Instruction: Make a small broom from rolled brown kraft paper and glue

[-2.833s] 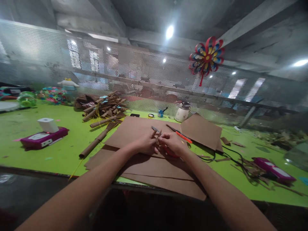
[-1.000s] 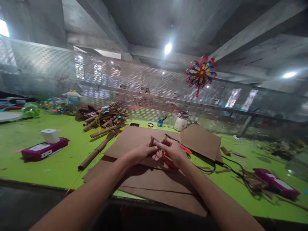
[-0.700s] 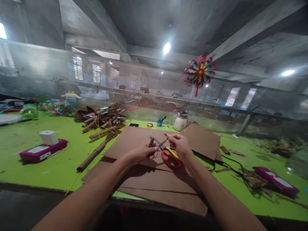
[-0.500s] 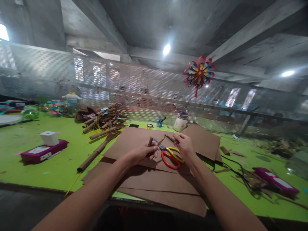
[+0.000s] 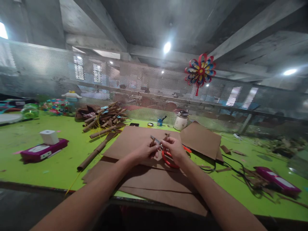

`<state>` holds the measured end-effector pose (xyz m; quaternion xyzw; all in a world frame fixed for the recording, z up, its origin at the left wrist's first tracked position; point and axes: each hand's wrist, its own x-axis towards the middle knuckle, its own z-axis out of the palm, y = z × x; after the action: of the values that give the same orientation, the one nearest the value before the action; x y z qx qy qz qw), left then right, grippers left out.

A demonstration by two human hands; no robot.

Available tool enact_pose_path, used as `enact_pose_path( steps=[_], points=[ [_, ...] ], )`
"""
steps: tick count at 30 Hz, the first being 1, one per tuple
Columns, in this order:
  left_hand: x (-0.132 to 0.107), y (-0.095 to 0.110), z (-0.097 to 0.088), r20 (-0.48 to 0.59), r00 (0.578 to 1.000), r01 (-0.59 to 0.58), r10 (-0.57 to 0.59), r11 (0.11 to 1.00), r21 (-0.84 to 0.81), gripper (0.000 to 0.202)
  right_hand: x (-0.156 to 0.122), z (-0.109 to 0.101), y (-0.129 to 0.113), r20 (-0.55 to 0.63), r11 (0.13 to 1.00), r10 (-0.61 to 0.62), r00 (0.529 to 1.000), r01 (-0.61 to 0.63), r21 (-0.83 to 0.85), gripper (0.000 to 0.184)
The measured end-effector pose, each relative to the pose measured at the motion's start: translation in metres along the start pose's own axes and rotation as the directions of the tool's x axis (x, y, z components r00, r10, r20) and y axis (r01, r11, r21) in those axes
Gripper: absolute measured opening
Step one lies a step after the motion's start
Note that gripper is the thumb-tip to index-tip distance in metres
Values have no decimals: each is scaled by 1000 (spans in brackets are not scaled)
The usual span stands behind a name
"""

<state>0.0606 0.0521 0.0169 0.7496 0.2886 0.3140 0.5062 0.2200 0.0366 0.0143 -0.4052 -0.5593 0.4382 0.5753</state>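
Observation:
My left hand (image 5: 148,150) is closed around a small piece of brown paper (image 5: 152,141), with its tip sticking up past the thumb. Close beside it, my right hand (image 5: 174,148) pinches another scrap of brown paper (image 5: 166,137). A pair of scissors (image 5: 167,160) with a red handle lies between and under the hands, its metal blades pointing toward the left fingers. The right hand covers much of the handles; whether it touches them I cannot tell. Beneath both hands are large brown paper sheets (image 5: 158,186), stacked and overlapping.
Rolled brown paper tubes (image 5: 96,150) lie at left, near a purple box (image 5: 44,150) bearing a white cube (image 5: 49,137). Behind the sheets stand a jar (image 5: 181,121) and a small blue pot (image 5: 159,122). Black cord (image 5: 234,165) and paper scraps lie right, beside another purple box (image 5: 276,181).
My right hand has moved left and down, close to my left hand, and now covers part of the scissors. The left hand has stayed nearly in place.

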Motion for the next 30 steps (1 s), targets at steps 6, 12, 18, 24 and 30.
enact_pose_path(
  steps=[6, 12, 18, 24, 30],
  points=[
    [0, 3, 3, -29, 999, -28, 31, 995, 96, 34, -3, 4, -3, 11, 999, 15, 1000, -16, 42, 27],
    [-1, 4, 7, -46, 997, -57, 63, 991, 122, 30, -5, 10, -3, -38, 996, 55, 998, -52, 76, 28],
    [1, 1, 4, -66, 996, -50, 61, 986, 158, 32, -5, 9, 2, -9, 998, -7, 1000, 8, 54, 25],
    [-1, 4, 5, -78, 997, -13, 27, 984, 180, 32, -4, 9, 4, -27, 990, -114, 993, 112, -85, 25],
    [-2, 8, 9, -142, 990, 31, -10, 989, 146, 25, -11, 13, 2, 16, 774, -407, 913, 355, -524, 15]
  ],
)
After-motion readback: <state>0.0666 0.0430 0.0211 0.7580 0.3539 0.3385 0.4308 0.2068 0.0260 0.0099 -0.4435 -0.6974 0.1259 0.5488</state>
